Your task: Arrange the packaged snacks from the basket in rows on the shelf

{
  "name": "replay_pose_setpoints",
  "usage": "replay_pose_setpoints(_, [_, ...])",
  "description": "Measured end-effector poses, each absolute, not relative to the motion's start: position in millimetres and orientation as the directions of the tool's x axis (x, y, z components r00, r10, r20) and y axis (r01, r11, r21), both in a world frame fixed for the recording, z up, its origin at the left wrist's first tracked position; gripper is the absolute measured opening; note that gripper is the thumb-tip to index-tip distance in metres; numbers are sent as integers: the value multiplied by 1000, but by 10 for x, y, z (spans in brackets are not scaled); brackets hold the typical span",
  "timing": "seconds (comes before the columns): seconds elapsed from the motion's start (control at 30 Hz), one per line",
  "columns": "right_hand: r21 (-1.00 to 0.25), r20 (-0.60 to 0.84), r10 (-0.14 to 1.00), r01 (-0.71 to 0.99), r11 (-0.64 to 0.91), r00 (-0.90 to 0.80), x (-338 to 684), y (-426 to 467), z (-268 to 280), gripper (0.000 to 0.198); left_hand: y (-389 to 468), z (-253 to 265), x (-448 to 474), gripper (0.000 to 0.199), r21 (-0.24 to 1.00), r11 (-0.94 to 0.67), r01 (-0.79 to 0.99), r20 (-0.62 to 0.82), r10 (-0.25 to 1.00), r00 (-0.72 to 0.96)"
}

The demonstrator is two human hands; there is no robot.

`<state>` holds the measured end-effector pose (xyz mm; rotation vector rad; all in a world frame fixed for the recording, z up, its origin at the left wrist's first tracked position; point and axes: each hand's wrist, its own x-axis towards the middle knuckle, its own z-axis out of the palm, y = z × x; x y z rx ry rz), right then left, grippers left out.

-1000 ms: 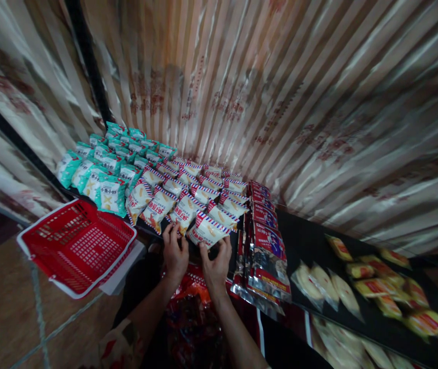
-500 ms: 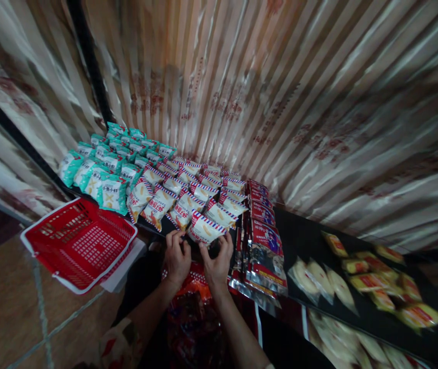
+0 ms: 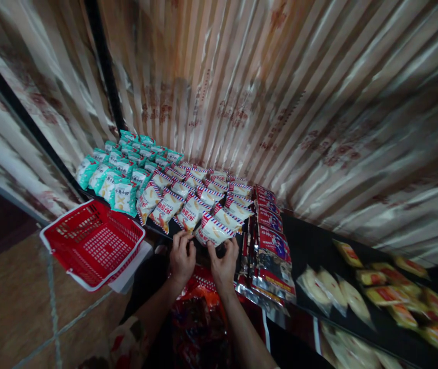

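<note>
Light, even pressure should suit the white bag (image 3: 214,229) at the near edge of the tabletop (image 3: 310,238); the right hand (image 3: 223,260) has its grip along the bag's near side, thumb and fingers apart, but whether it or the left hand (image 3: 182,260) pinches anything, I cannot tell. The near row shows four such bags and four teal bags (image 3: 125,199); three pale packs (image 3: 332,288) lie right, one red basket (image 3: 103,248) left.
</note>
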<state>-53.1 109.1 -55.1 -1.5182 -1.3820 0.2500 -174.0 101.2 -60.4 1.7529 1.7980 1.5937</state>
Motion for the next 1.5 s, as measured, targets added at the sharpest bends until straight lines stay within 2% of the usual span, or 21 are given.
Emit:
replay_pose_setpoints(0.07, [-772, 450, 832, 610, 180, 324, -537, 1087, -554, 43, 1080, -558, -1816, 25, 730, -226, 645, 528, 786, -322])
replay_pose_setpoints(0.27, [-791, 444, 829, 584, 184, 340, -564, 1086, -554, 44, 1302, -299, -1962, 41, 671, -186, 718, 498, 831, -250])
replay_pose_setpoints(0.43, [-799, 416, 844, 579, 162, 338, -539, 1108, -552, 44, 1446, -215, -1957, 51, 533, -125, 837, 435, 889, -144])
replay_pose_setpoints(0.53, [-803, 406, 850, 575, 157, 336, -523, 1122, -556, 45, 1485, -211, -1931, 52, 482, -86, 872, 412, 901, -138])
replay_pose_setpoints(0.7, [-803, 415, 841, 574, 160, 347, -515, 1146, -527, 48, 1499, -241, -1916, 50, 503, -77, 861, 452, 872, -187])
replay_pose_setpoints(0.93, [-786, 432, 846, 590, 183, 313, -495, 1148, -465, 42, 1505, -286, -1929, 45, 565, -72, 822, 438, 871, -224])
replay_pose_setpoints(1.33, [-768, 432, 850, 617, 171, 303, -460, 1262, -496, 49, 1492, -342, -1934, 48, 524, -109, 844, 451, 877, -166])
replay_pose_setpoints(1.43, [-768, 431, 849, 619, 167, 306, -465, 1235, -505, 51, 1371, -249, -2004, 47, 470, -150, 870, 504, 854, -125])
replay_pose_setpoints(1.5, [-769, 434, 848, 617, 171, 306, -477, 1212, -498, 54, 1297, -197, -2132, 44, 445, -139, 885, 571, 805, -161])
